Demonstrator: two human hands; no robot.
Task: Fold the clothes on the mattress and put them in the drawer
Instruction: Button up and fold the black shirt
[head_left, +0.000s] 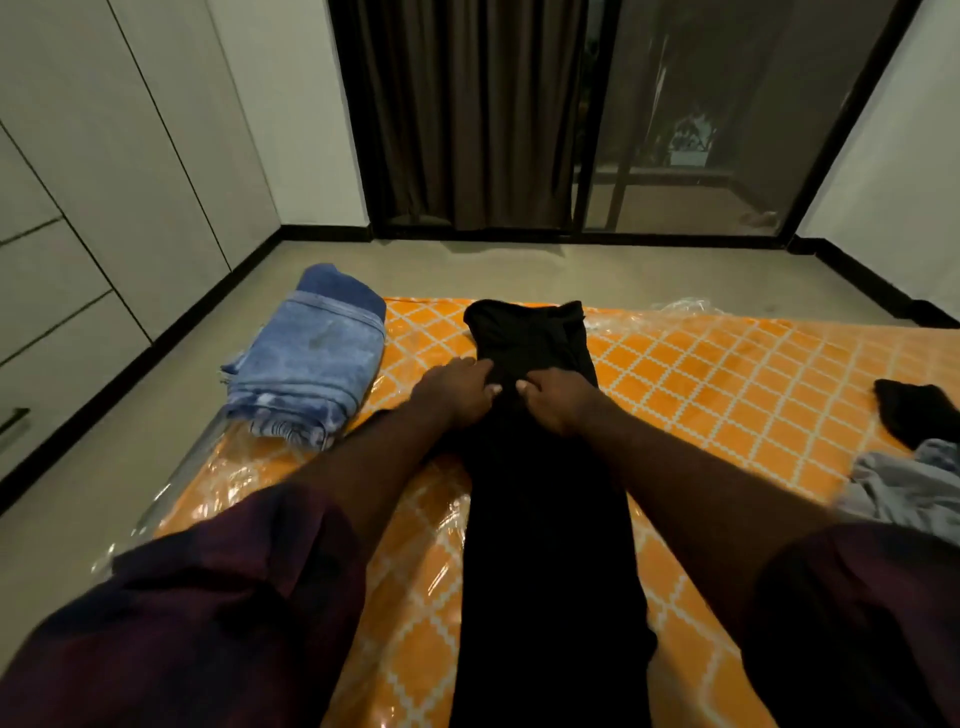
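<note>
We grip the black trousers with both hands: the left hand and right hand sit side by side, fingers curled into the cloth. The trousers lie lengthwise down the middle of the mattress, reaching its far edge. Folded jeans overhang the far left corner. A black garment and a grey garment lie at the right edge. Open mattress flanks the trousers. The drawers stand left, across a strip of floor.

Black garment, orange-latticed mattress
</note>
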